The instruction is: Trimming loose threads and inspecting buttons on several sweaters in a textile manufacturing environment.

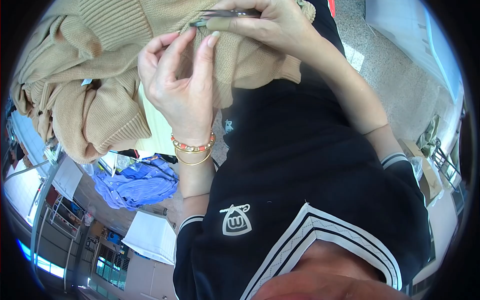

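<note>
A tan knitted garment [100, 50] lies bunched across the upper left, with ribbed bands and a seam running up to my hands. My left hand [180, 82] pinches the knit at that seam, thumb and index finger close together at the fabric. My right hand [270, 25] is closed around small metal thread snips [232, 13], whose blades point left over the knit, just above my left fingertips. A greenish tip [198, 23] shows below the upper blade; whether it belongs to the snips I cannot tell. My fingers hide part of the seam.
Under the knitwear, a pale yellow surface [157, 125] shows beside my left wrist. Blue clothes [137, 182] lie heaped below it, near a white box-shaped thing [150, 236]. A cardboard box [425, 172] stands at the right, and a pale blue panel [415, 35] at the upper right.
</note>
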{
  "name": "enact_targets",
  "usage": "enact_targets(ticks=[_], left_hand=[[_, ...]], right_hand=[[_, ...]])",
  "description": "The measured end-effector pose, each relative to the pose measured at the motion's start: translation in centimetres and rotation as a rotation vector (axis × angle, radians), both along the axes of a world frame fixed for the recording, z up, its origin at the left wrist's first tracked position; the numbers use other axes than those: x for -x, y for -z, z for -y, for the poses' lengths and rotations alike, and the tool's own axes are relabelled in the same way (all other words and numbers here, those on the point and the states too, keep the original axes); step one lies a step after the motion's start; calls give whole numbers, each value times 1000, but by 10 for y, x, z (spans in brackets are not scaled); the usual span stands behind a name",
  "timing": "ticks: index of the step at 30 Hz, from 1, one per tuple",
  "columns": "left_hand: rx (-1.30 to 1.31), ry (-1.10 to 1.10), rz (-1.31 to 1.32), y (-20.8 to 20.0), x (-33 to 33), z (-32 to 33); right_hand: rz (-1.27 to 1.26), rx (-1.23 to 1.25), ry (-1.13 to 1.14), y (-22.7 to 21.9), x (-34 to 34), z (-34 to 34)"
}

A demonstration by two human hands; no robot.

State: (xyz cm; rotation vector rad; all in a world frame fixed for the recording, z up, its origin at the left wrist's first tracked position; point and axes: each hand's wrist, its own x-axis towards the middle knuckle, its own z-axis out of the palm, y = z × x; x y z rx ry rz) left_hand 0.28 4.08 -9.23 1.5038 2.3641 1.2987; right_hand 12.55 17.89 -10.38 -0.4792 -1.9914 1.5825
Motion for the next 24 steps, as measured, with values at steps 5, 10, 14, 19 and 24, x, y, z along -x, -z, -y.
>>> enact_targets(ticks=[5, 10, 14, 19, 24], left_hand=[[18, -25, 89, -3, 0, -3], [-25, 21, 4, 1, 5, -6], [-37, 37, -76, 3, 7, -7], [-101, 62, 18, 8, 11, -9], [-114, 106, 141, 11, 17, -9]], right_hand=[[18, -117, 15, -6, 0, 1], [13, 92, -1, 9, 3, -3], [-25, 137, -7, 11, 3, -2], [43, 129, -28, 9, 0, -7], [47, 49, -20, -3, -2, -6]])
